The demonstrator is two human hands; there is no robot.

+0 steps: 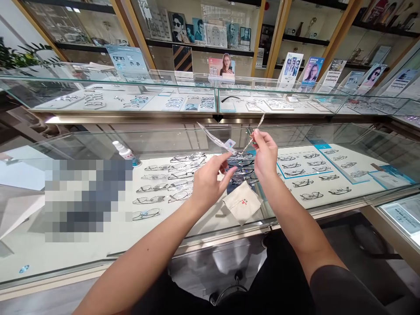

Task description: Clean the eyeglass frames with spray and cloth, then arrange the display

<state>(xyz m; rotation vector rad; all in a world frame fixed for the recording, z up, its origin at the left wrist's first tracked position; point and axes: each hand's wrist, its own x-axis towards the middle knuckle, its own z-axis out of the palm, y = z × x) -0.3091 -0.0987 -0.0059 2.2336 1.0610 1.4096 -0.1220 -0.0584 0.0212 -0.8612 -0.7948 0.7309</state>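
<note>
A pair of thin clear-framed glasses point(229, 142) with a small tag on them is held up above the glass counter point(361, 148). My right hand point(265, 155) pinches the frame near its right hinge, fingers closed on it. My left hand point(208, 179) is just below the frame's left side, fingers curled with the fingertips reaching toward the lens; whether they touch it I cannot make out. A beige cleaning cloth point(242, 201) lies on the counter under my hands.
Rows of glasses point(170, 179) lie inside the display case below the glass. A white spray bottle point(126, 153) lies on the counter at the left. A second glass case point(203, 94) with brochures and photo stands runs behind.
</note>
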